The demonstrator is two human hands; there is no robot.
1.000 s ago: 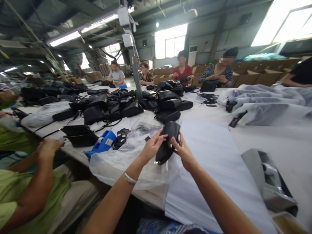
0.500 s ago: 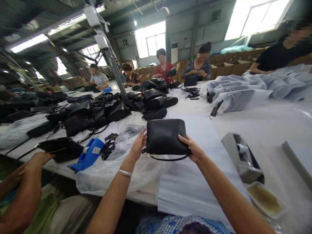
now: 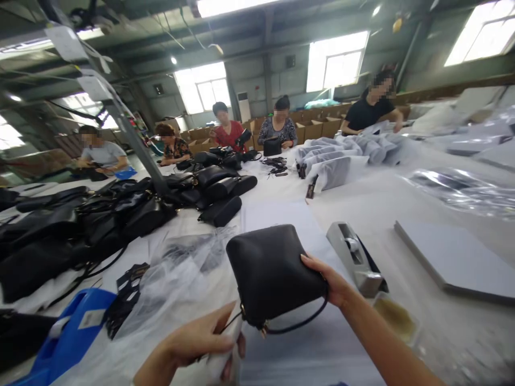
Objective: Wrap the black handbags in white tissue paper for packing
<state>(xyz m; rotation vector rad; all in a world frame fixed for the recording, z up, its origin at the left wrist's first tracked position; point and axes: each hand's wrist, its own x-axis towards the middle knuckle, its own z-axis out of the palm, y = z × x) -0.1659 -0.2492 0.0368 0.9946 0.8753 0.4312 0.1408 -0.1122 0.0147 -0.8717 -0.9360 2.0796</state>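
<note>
Currently pinching black bag (image 3: 277,273) in right grip (image 3: 333,283), white wrapping (image 3: 217,365) in left grip (image 3: 199,336); might drop bag through one-sided hold.

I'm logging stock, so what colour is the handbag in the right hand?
Black; the handbag shows best in the head view.

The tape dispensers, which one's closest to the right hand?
The grey dispenser, just beyond the right hand; the blue dispenser sits off to the left of the left hand.
</note>
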